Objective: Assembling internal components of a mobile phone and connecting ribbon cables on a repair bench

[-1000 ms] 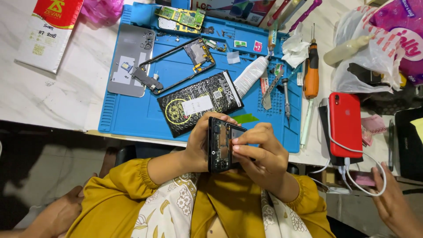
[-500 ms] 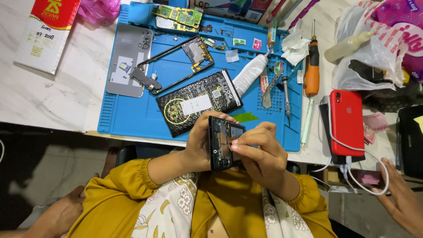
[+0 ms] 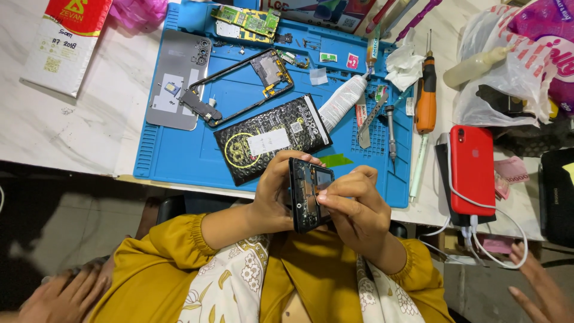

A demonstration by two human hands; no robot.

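A white bench [image 3: 72, 131] carries a blue work mat [image 3: 197, 152], where a black battery [image 3: 272, 140] lies beside a bare phone frame [image 3: 242, 84]. Just below the mat's near edge, the left hand [image 3: 272, 194] grips an opened phone [image 3: 310, 192] from the side, while the right hand [image 3: 354, 206] pinches at its exposed inside with fingertips closed.
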